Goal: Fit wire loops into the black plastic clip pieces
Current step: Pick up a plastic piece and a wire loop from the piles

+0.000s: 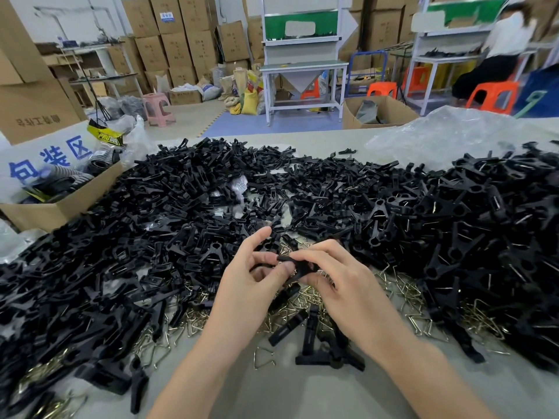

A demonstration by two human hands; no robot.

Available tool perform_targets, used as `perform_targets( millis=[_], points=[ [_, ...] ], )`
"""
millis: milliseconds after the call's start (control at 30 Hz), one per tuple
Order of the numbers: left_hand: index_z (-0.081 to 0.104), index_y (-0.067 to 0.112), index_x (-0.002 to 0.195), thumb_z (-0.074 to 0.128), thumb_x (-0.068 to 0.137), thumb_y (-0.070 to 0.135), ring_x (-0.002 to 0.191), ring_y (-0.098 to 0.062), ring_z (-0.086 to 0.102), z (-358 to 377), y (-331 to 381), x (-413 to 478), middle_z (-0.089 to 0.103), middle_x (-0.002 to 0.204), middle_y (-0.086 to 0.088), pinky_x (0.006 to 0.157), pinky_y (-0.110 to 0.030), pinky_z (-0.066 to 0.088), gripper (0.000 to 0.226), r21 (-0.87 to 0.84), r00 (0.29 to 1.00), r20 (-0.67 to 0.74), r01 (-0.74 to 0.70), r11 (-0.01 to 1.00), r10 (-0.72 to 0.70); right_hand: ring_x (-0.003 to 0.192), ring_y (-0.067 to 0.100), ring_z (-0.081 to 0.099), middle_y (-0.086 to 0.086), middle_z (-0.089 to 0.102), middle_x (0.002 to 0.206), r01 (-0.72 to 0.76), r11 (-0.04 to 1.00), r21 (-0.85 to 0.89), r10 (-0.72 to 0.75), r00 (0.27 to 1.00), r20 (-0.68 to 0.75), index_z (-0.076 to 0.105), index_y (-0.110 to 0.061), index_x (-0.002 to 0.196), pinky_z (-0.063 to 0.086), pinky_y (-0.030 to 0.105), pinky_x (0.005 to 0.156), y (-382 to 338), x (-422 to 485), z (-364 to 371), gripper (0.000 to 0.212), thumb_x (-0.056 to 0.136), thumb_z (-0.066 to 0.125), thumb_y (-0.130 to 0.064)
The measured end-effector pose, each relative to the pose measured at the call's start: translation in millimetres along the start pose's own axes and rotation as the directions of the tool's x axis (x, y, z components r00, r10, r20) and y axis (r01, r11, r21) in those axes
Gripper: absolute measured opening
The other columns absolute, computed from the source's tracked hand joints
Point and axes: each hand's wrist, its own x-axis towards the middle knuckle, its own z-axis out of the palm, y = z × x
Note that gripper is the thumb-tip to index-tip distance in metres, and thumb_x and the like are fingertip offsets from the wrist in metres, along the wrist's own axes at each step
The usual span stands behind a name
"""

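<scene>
Both hands are meeting over the middle of the desk (pixel 302 394), sharing one black clip piece (pixel 298 264). The left hand (pixel 251 279) is pinching the piece's left end between thumb and curled fingers, its forefinger lifting free above. The right hand (pixel 341 279) is curling its fingers over the piece's right part and gripping it. Whether a wire loop is already sitting in this piece cannot be told. Directly under and to the right of the held piece, a scatter of wire loops (pixel 402 294) is lying on the desk. Left of and beyond the piece, a big heap of loose clip pieces (pixel 169 213) is spreading out. Far to its right, another heap (pixel 484 213) is showing glints of wire among the black plastic. Nearer the person than the piece, a T-shaped clip (pixel 326 355) is lying alone. Far left of the piece, a cardboard box (pixel 60 207) is sitting at the desk edge.
</scene>
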Motion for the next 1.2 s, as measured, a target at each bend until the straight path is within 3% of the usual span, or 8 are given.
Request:
perform_targets(
  millis=[133,267,500,600,733,833,967,1200],
  points=[
    [0.060,0.031,0.131,0.080,0.072,0.036,0.084,-0.015,0.068,-4,3,1,0.071,0.088,-0.002,0.086,-0.031,0.057,0.062,-0.195,0.989,0.122,0.102,0.975,-0.079,0.105,-0.005,0.060,-0.025,0.061,0.112,-0.094,0.979,0.183,0.099,0.995,-0.017,0.069,-0.039,0.115,0.041,0.007,0.088,-3,3,-4,0.039,0.090,0.073,-0.009],
    [0.073,0.016,0.107,0.085,0.073,0.033,0.064,-0.014,0.061,2,10,-2,0.065,0.078,-0.004,0.065,-0.025,0.055,0.040,-0.399,0.960,0.262,0.201,0.895,-0.098,0.112,-0.007,0.053,-0.030,0.066,0.111,-0.194,0.901,0.387,0.194,0.980,0.039,0.069,-0.055,0.103,0.033,0.000,0.088,-11,6,-9,0.049,0.082,0.079,-0.012],
    [0.060,-0.002,0.105,0.065,0.083,0.034,0.055,-0.017,0.050,4,14,-11,0.044,0.080,-0.016,0.051,-0.033,0.049,0.043,-0.265,0.867,0.463,0.331,0.906,-0.181,0.120,0.004,0.052,-0.024,0.066,0.115,-0.170,0.894,0.415,0.106,0.979,0.173,0.072,-0.050,0.103,0.043,0.018,0.099,-21,4,-9,0.048,0.082,0.078,-0.007],
    [0.067,-0.004,0.097,0.066,0.076,0.046,0.050,-0.013,0.036,3,15,-13,0.037,0.064,-0.004,0.053,-0.032,0.048,0.055,-0.241,0.832,0.524,0.348,0.906,-0.180,0.116,0.003,0.052,-0.025,0.065,0.107,-0.189,0.902,0.388,0.116,0.972,0.204,0.069,-0.059,0.100,0.039,0.022,0.099,-22,5,-11,0.048,0.084,0.079,-0.015],
    [0.047,-0.029,0.091,0.061,0.074,0.051,0.044,-0.011,0.028,2,17,-12,0.032,0.049,0.008,0.054,-0.027,0.045,0.083,-0.202,0.858,0.490,0.284,0.937,-0.155,0.116,0.004,0.052,-0.024,0.065,0.103,-0.164,0.910,0.381,0.091,0.975,0.204,0.069,-0.061,0.101,0.037,0.022,0.099,-25,6,-13,0.041,0.080,0.082,-0.028],
    [0.055,-0.022,0.092,0.062,0.075,0.049,0.044,-0.012,0.026,0,16,-13,0.026,0.046,0.006,0.053,-0.026,0.044,0.074,-0.197,0.870,0.471,0.264,0.944,-0.145,0.120,0.006,0.053,-0.022,0.066,0.109,-0.161,0.902,0.400,0.077,0.973,0.219,0.069,-0.057,0.102,0.038,0.024,0.101,-25,5,-12,0.038,0.080,0.082,-0.029],
    [0.075,0.013,0.082,0.062,0.076,0.045,0.041,-0.011,0.025,3,17,-13,0.023,0.047,0.001,0.051,-0.027,0.043,0.035,-0.214,0.879,0.463,0.232,0.949,-0.110,0.113,0.011,0.062,-0.016,0.067,0.111,-0.179,0.865,0.470,0.071,0.969,0.238,0.073,-0.049,0.102,0.047,0.021,0.098,-23,5,-13,0.038,0.082,0.081,-0.018],
    [0.069,0.022,0.061,0.063,0.074,0.041,0.037,-0.009,0.027,8,19,-16,0.028,0.047,0.007,0.050,-0.027,0.043,0.024,-0.242,0.899,0.432,0.188,0.952,-0.067,0.104,0.016,0.067,-0.009,0.067,0.113,-0.212,0.796,0.567,0.064,0.961,0.268,0.078,-0.033,0.104,0.059,0.027,0.082,-24,6,-16,0.038,0.083,0.079,-0.003]
  ],
)
